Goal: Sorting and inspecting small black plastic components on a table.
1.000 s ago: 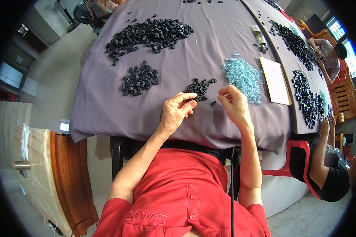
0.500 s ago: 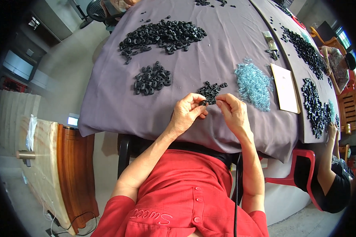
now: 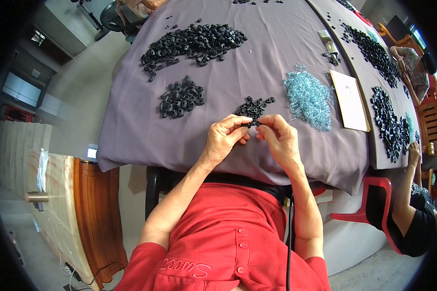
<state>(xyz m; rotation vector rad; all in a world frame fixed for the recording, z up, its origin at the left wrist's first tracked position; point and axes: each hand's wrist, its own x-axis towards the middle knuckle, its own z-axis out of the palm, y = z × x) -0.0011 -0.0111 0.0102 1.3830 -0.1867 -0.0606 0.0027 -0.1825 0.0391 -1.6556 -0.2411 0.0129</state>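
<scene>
Close together at the near edge of a small pile of black plastic parts (image 3: 251, 107), my two hands work with pinched fingers. My left hand (image 3: 226, 137) has its thumb and forefinger closed on a small black plastic part, mostly covered by the fingertips. My right hand (image 3: 280, 138) is also closed in a pinch, its fingertips almost meeting the left ones; what it grips is too small to make out. To the right lies a heap of clear bluish small springs (image 3: 308, 99). Left of my hands is a heap of ridged black parts (image 3: 182, 97).
A larger heap of ridged black parts (image 3: 194, 42) lies farther back on the grey cloth-covered table (image 3: 145, 136). On the right are a pale board (image 3: 348, 99), a clear packet (image 3: 329, 43) and more black heaps (image 3: 387, 123). A person in black (image 3: 412, 213) sits by a red chair (image 3: 386, 213).
My right hand has moved left and my fingertips have come together at the black part. The view has shifted slightly.
</scene>
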